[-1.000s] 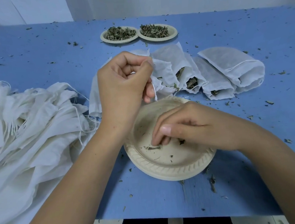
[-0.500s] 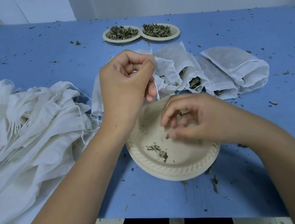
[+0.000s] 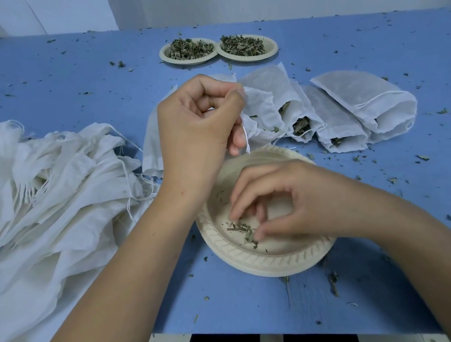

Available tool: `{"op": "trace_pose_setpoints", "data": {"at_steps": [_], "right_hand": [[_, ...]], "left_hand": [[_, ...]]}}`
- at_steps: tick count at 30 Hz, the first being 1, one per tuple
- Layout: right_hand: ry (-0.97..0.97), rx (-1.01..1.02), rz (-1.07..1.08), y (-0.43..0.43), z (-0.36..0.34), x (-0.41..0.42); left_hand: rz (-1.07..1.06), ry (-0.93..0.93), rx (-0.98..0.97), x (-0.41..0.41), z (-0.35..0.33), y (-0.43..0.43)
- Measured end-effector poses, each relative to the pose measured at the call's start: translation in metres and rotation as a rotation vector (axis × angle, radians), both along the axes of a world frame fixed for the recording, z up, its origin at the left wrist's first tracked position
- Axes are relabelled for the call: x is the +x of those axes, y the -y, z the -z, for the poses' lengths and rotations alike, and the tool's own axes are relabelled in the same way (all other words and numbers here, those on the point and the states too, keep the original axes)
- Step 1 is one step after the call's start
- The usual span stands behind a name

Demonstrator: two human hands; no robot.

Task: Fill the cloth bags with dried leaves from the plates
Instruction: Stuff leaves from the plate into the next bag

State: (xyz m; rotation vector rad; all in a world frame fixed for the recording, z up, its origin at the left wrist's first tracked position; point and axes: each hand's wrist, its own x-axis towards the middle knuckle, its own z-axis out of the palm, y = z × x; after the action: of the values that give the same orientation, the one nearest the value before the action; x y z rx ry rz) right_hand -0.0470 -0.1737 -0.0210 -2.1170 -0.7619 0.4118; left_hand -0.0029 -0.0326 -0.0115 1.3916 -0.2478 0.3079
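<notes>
Blue covers the desk (image 3: 75, 83), littered with leaf crumbs, and it runs back to a pale wall. Half a second ago the right hand (image 3: 298, 205) was lifted over the middle of the near plate (image 3: 254, 261) with its fingers tucked in. Now it has dropped toward the plate's near side, with fingertips and thumb curled round the leaf scraps (image 3: 241, 228) and touching them. The scraps lie about where they did. The left hand (image 3: 199, 129) has not changed. It stays clenched on a cloth bag (image 3: 150, 150) just beyond the plate's far rim, and a drawstring (image 3: 246, 139) hangs from its fingers down to that rim.

The near plate is round and pale beige with a ribbed rim, and it is nearly bare but for that small dark green clump of stems and flakes. The held bag is thin, crumpled white cloth. The hand hides so much of it that its long axis cannot be told.

To its right a row of filled bags (image 3: 334, 123) lies overlapping. Their long axes run away from the person, fanned a little rightward. Their mouths face the person, and leaves show in some. Two far plates (image 3: 190, 62), side by side, hold heaped dried leaves (image 3: 190, 48). A pile of empty bags (image 3: 51, 186) sprawls at the left.
</notes>
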Motion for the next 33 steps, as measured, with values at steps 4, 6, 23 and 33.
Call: {"op": "trace_pose_setpoints", "data": {"at_steps": [4,6,23,33], "right_hand": [[-0.019,0.020,0.142,0.006,0.002,0.006],[-0.180,0.043,0.042,0.003,0.004,0.001],[0.087,-0.029,-0.093,-0.016,0.008,0.002],[0.352,0.232,-0.051,-0.005,0.004,-0.004]], "left_hand": [[-0.005,0.008,-0.008,0.001,0.000,-0.001],[-0.001,0.005,-0.006,0.001,0.000,-0.001],[0.000,-0.010,0.012,0.001,0.001,0.001],[0.012,-0.018,0.016,0.000,0.001,0.002]]}}
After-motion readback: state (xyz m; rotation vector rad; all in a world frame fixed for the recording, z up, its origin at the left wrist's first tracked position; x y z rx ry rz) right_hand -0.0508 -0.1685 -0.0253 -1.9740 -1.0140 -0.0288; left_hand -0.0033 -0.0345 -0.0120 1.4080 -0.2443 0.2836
